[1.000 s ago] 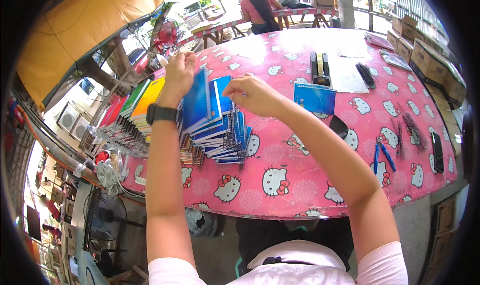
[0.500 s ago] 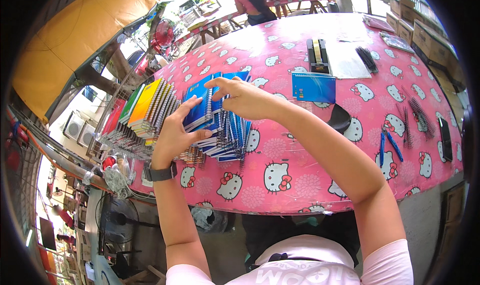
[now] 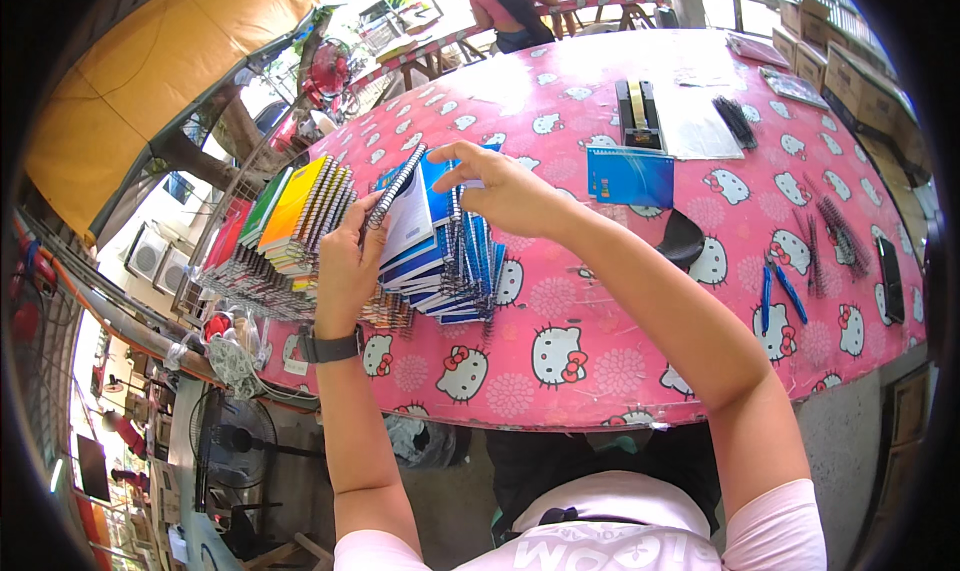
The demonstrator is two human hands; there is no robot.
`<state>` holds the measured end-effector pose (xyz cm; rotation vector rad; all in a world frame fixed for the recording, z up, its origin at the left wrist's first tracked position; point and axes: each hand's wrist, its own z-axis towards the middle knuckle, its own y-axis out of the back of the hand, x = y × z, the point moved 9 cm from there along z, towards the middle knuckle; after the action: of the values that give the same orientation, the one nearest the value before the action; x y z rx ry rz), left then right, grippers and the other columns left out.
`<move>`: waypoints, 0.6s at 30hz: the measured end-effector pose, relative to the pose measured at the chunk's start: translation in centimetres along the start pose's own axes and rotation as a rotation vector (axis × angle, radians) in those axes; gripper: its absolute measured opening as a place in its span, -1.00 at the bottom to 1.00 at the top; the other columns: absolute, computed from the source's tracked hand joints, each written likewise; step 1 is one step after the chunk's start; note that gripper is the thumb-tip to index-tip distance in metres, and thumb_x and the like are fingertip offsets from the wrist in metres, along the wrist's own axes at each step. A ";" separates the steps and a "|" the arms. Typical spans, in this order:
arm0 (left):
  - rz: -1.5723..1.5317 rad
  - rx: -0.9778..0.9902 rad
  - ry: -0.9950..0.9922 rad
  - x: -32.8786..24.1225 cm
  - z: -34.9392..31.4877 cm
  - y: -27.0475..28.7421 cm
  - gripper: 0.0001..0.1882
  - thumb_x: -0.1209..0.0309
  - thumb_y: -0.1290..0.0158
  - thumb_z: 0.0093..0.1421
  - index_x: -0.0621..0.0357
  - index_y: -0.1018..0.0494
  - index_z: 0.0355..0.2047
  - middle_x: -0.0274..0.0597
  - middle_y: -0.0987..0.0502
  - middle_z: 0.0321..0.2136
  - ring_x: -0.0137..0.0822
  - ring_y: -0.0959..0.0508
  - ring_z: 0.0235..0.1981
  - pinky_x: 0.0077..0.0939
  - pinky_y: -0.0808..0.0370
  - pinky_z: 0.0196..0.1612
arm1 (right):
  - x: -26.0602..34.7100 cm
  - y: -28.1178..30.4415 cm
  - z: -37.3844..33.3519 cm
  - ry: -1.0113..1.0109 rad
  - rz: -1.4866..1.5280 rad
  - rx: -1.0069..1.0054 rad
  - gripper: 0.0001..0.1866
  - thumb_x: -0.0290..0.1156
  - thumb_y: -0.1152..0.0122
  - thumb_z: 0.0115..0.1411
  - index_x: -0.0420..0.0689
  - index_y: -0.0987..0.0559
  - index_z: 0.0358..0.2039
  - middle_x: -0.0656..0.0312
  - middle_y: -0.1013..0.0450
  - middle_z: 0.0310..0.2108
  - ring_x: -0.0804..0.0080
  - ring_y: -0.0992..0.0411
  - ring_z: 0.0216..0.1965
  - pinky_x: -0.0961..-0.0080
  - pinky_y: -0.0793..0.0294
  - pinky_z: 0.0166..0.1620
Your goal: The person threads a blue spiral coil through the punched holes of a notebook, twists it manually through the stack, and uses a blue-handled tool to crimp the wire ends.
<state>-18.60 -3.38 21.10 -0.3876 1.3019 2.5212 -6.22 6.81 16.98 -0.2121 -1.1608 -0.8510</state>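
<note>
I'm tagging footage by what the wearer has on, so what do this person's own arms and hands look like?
Both the left hand and right hand are ungloved. A dark grey band circles the left wrist; the right wrist shows nothing worn. Short, pale pink sleeves leave both forearms uncovered.

Passage for you: near surface (image 3: pixel 600 341), between blue notebooks (image 3: pixel 445 271) left and blue pliers (image 3: pixel 766 301) right. Obstacles: black curved piece (image 3: pixel 682 239); your right forearm (image 3: pixel 640 276), overhead.

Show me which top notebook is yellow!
The yellow notebook between the green notebook and the blue pile; no other top cover is yellow.
</note>
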 end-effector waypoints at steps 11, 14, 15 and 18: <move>0.014 0.076 -0.059 -0.5 -0.4 -0.8 -0.62 0.42 -0.15 0.02 0.24 -0.46 -0.12 0.03 -0.57 -0.26 -0.24 -0.60 -0.28 -0.46 -0.49 -0.20 | 1.7 -1.8 -0.2 0.104 -0.217 0.004 -0.40 -0.64 0.11 -0.05 -0.04 -0.28 0.08 0.03 -0.46 -0.09 0.13 -0.25 0.08 0.24 -0.17 0.13; -0.061 0.067 -0.022 0.3 -0.4 -0.9 -0.63 0.42 -0.14 0.04 0.26 -0.46 -0.12 0.01 -0.57 -0.29 -0.31 -0.59 -0.32 -0.49 -0.48 -0.24 | 1.6 -1.7 -0.2 0.131 -0.210 -0.007 -0.39 -0.64 0.10 -0.07 -0.04 -0.28 0.09 0.06 -0.45 -0.08 0.15 -0.22 0.09 0.23 -0.15 0.14; -0.112 0.060 -0.027 0.9 -0.4 -0.9 -0.64 0.42 -0.14 0.05 0.26 -0.46 -0.12 0.00 -0.57 -0.31 -0.34 -0.58 -0.34 -0.51 -0.48 -0.26 | 1.8 -1.7 -0.2 0.141 -0.211 -0.007 -0.38 -0.64 0.09 -0.07 -0.04 -0.28 0.09 0.08 -0.46 -0.08 0.16 -0.22 0.10 0.22 -0.14 0.14; -0.203 0.053 -0.023 1.7 -0.3 -0.8 -0.67 0.42 -0.11 0.08 0.27 -0.47 -0.13 -0.06 -0.57 -0.37 -0.45 -0.53 -0.40 -0.56 -0.45 -0.31 | 2.1 -1.7 -0.3 0.153 -0.276 -0.046 -0.36 -0.63 0.07 -0.09 -0.03 -0.27 0.09 0.15 -0.46 -0.07 0.19 -0.19 0.11 0.16 -0.08 0.16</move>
<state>-19.82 -2.98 19.68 -0.4531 1.2505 2.3119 -6.89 4.45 18.21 -0.0228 -1.0405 -1.1176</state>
